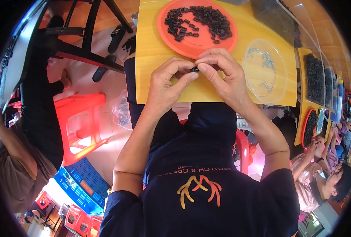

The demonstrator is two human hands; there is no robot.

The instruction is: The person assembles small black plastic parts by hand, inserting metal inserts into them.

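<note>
near the bench's [151,51] front edge, left hand [165,85] and right hand [222,75] pinch a tiny black part [194,69]: light, stiff, easily dropped; grip its ends.

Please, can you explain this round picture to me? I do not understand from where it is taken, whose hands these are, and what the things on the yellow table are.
The picture comes from a wide fisheye camera worn on a person's head, looking down. That is why it is round and straight edges look bent. There is no machine: the two bare hands belong to the person wearing the camera, and the forearms enter from below.

The left hand and right hand meet over the yellow table and together pinch one small black part between the fingertips.

Behind the hands stands an orange plate carrying a heap of similar black parts. To the right lies a clear plastic dish with a few tiny pale pieces; what they are is too small to tell.

Other people sit at the picture's left and right edges.
</note>
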